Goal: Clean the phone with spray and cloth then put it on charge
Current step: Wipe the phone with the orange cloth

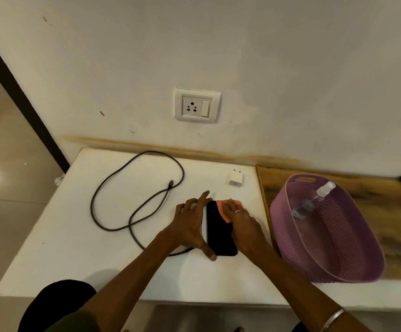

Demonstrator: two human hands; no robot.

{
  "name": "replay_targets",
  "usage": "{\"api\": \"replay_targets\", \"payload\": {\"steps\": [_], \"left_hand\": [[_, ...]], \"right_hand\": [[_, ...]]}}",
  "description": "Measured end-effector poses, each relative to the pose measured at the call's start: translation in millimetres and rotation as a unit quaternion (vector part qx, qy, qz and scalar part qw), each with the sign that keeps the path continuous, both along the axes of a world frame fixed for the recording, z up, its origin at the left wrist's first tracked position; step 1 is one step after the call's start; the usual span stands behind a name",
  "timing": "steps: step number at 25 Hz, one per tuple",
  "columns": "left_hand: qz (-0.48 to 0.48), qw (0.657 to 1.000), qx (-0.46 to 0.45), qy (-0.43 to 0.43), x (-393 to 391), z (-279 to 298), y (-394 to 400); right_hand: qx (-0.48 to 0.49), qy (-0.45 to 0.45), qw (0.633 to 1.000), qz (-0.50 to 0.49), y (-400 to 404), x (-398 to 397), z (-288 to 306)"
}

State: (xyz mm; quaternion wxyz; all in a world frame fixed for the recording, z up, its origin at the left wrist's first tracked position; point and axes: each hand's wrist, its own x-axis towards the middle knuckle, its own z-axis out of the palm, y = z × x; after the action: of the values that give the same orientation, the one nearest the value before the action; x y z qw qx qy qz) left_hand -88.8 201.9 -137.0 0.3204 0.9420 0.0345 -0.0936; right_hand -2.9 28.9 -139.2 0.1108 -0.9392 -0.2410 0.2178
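A black phone [219,232] lies flat, screen up, on the white table [74,236]. My left hand [191,224] braces its left edge, thumb at the near corner and fingers at the far corner. My right hand [241,222] presses an orange cloth [225,208] onto the phone's far right part. The clear spray bottle [313,200] lies inside the purple basket [372,248] to the right. A dark charging cable [137,188] loops across the table to the left, one end passing under my left wrist. The white charger adapter [235,178] stands behind the phone.
A wall socket with a switch [197,106] sits on the wall above the table. The basket stands on a wooden board [273,178] at the right. The floor drops away past the table's left edge.
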Motion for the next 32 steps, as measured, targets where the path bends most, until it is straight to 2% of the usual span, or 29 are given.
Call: {"api": "replay_targets", "payload": {"steps": [1,3,4,7,9,11,15,18,21,24,25,27,29,32], "left_hand": [[0.000,1.000,0.001,0.004,-0.1,-0.2,0.0],[0.000,1.000,0.002,0.012,0.2,0.0,-1.0],[-0.001,1.000,0.006,0.018,0.6,0.7,-1.4],[-0.006,0.999,0.022,0.036,1.8,3.2,-1.7],[-0.008,0.999,0.027,0.037,0.7,5.0,-2.0],[-0.007,0.999,0.027,0.041,-1.0,7.1,-2.1],[-0.003,0.998,0.031,0.051,-1.5,11.9,-3.8],[-0.002,0.997,0.035,0.061,0.2,12.5,-4.4],[0.004,0.997,0.040,0.062,0.0,11.8,-5.5],[0.005,0.997,0.037,0.068,2.0,11.5,-5.8],[0.005,0.997,0.035,0.071,2.4,12.1,-6.0],[0.001,0.997,0.041,0.072,3.1,13.8,-6.3],[-0.003,0.996,0.044,0.073,2.1,14.2,-6.3],[-0.005,0.997,0.050,0.066,0.7,15.9,-5.7]], "right_hand": [[0.000,-0.002,1.000,0.004,4.4,-7.0,-0.8],[0.058,-0.027,0.998,0.006,9.6,-19.9,-3.9],[0.077,-0.051,0.995,0.049,13.5,-26.4,-2.6],[0.040,-0.045,0.982,0.178,20.1,-31.8,-9.6],[0.016,-0.075,0.979,0.191,10.9,-21.2,-13.1],[0.010,-0.081,0.986,0.147,-8.7,-8.7,-11.7],[0.010,-0.022,0.999,0.036,-24.2,-3.4,3.4],[0.033,-0.041,0.998,0.030,-13.5,-26.9,13.3],[0.036,-0.046,0.993,0.106,-2.0,-50.4,22.9],[-0.046,-0.023,0.982,0.182,3.8,-56.0,26.2],[-0.042,-0.041,0.976,0.211,-0.1,-56.1,28.4],[0.026,-0.068,0.968,0.241,-16.2,-51.5,32.2],[0.134,-0.045,0.977,0.163,-34.3,-44.3,39.4],[0.115,-0.056,0.988,0.089,-37.2,-32.6,32.7]]}}
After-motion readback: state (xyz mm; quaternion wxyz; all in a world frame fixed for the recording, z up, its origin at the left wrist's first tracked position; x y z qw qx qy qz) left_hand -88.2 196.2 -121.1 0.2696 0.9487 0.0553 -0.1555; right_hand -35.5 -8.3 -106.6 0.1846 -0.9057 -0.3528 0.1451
